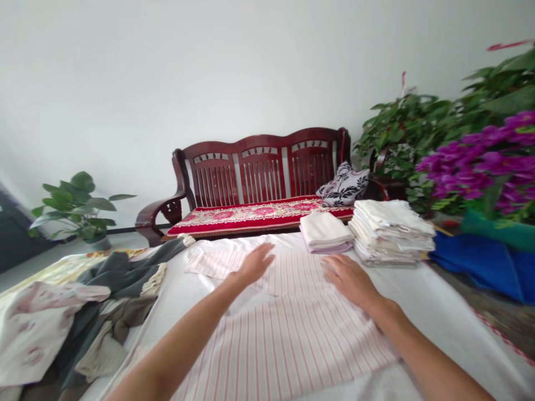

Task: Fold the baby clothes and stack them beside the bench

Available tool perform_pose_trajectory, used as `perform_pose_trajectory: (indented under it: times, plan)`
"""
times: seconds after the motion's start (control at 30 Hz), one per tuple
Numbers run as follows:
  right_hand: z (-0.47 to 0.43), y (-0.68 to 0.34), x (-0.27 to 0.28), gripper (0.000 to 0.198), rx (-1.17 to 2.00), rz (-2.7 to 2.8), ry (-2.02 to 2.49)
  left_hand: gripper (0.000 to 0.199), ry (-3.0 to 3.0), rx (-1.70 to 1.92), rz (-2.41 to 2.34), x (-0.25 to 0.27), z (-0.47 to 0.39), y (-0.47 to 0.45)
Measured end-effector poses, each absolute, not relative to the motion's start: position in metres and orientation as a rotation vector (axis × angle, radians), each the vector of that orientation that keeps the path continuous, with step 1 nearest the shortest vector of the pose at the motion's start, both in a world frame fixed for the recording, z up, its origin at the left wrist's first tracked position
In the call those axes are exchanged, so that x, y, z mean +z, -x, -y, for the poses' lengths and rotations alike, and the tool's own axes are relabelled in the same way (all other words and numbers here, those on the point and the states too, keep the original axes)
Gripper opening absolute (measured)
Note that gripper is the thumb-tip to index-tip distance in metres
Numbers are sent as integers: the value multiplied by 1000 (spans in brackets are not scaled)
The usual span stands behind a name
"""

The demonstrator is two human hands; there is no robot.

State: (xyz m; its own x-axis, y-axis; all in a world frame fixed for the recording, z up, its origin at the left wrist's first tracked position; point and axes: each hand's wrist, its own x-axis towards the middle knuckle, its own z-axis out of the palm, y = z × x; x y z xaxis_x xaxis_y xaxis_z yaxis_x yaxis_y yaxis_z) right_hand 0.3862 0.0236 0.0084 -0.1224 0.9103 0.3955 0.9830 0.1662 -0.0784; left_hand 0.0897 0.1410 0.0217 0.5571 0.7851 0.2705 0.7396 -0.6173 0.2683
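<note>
A white garment with thin pink stripes [284, 340] is spread over a white-covered table, with one striped part reaching out to the left. My left hand [256, 264] is over the garment's upper left part, its fingers stretched out. On the upper right side, my right hand [349, 278] rests at the garment's edge with fingers extended and somewhat apart. Neither hand grips the cloth. Just beyond my right hand lie a small folded stack of white and lilac cloth [325, 231] and a taller stack of folded white clothes [390, 231].
Loose grey, brown and printed clothes [112, 306] are heaped at the left. Behind the table stands a dark red wooden bench [259, 167] with a patterned cushion [345, 185]. Purple flowers [487, 161] and a blue cloth [485, 264] are on the right; a potted plant [79, 209] is far left.
</note>
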Motion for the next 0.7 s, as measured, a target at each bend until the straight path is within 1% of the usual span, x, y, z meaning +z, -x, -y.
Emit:
perform_pose_trajectory:
  times: [0.07,0.1,0.17,0.3,0.53,0.7]
  plan:
    - [-27,-387,-5,44,-254,2224,1746,59,-2819,441,-945,9,-130,-123]
    - [-28,-388,-12,48,-249,2263,1744,64,-2885,367,-838,4,-126,-133]
    - [-30,-393,-23,53,-242,2305,1758,70,-2971,239,-772,-4,-124,-136]
    - [-34,-398,-31,58,-241,2308,1769,70,-2963,95,-1078,-8,-137,-91]
    - [-34,-395,-26,61,-199,2321,1814,64,-2599,-34,-1830,-4,-176,43]
    - [-35,-396,-25,61,-158,2328,1844,61,-2435,-30,-2061,-6,-189,102]
